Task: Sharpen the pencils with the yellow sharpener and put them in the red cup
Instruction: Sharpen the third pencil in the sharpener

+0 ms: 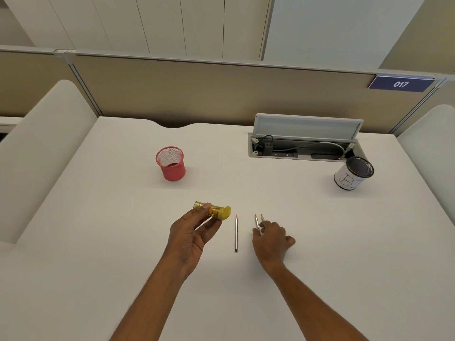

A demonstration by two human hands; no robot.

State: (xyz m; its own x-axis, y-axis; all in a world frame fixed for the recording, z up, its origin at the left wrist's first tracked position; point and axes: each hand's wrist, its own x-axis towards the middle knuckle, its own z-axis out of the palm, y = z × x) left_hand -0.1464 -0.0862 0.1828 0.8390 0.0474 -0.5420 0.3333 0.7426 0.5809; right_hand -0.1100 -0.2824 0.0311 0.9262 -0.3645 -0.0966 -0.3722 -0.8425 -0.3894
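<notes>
Both bare forearms come in from the bottom edge, angled slightly toward each other. Left hand (193,233) is raised with the palm turned up and inward, wrist about straight, gripping yellow sharpener (214,212) sideways with one digit on top and the other fingers underneath. Right hand (272,242) is palm-down and low, knuckles up, fingers curled over the near ends of two pencils (258,223); actual grip is hidden under the hand. The hands are apart, not touching.

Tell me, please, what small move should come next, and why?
Probably pick up one of the two pencils that the right hand touches and bring its tip to the sharpener, which the left hand grips. A third pencil lies between the hands.
</notes>
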